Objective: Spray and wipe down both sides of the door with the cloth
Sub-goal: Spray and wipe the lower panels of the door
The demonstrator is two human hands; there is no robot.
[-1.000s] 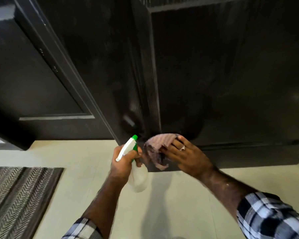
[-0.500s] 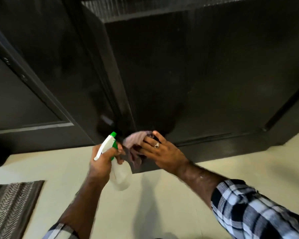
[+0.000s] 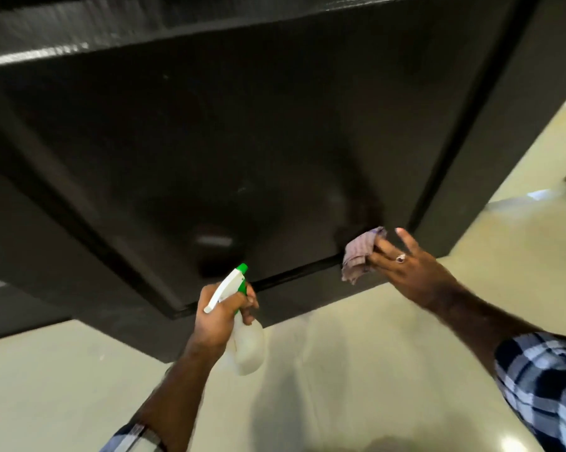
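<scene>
Dark brown wood fills most of the view: one door (image 3: 275, 141), its panelled face tilted by the wide lens, its bottom edge running from about 7 o'clock up toward 3 o'clock above the pale floor (image 3: 356, 370).

The right hand (image 3: 405, 265) reaches in from 4 o'clock on an arm stretched forward, a checked sleeve (image 3: 545, 383) bunched near the elbow. Its fingers are nearly straight and spread, pressing one pinkish cloth (image 3: 361, 252) flat against the door's lower right corner, at roughly 3 o'clock from the view's centre. One ring (image 3: 400, 258) shows on a finger.

The left hand (image 3: 222, 311) comes up from 6 o'clock on a forearm angled toward the door. Its fingers are curled tightly round the neck of one spray bottle (image 3: 247, 347), white trigger head and green nozzle pointing up toward the door's bottom rail, the translucent body hanging below the fist. The bottle sits just short of the door, at about 6 o'clock from centre, well apart from the cloth.

Two hands, one cloth, one bottle, one door.
</scene>
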